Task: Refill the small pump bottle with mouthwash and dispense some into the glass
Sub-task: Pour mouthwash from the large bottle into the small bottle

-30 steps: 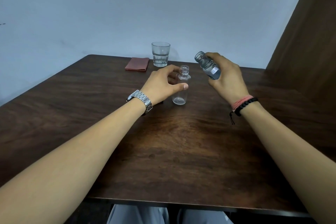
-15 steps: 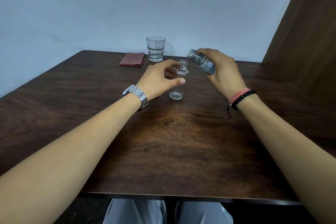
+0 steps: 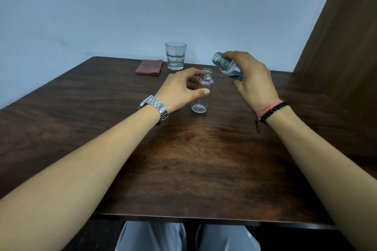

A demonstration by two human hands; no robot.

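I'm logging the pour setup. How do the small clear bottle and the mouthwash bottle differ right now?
The small clear bottle stands upright on the table; the mouthwash bottle is tilted in the air. The small bottle looks empty; the mouthwash bottle holds bluish liquid. The left hand steadies the small bottle; the right hand grips the mouthwash bottle. Both are uncapped.

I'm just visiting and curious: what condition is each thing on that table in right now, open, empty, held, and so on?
Small bottle: upright on the table, cap off, looks empty, steadied by the left hand.
Mouthwash bottle: cap off, tilted toward the small bottle, held in the right hand, not yet pouring.
Glass: upright; whether it holds liquid is hard to tell.
Red cloth: folded, lying flat.
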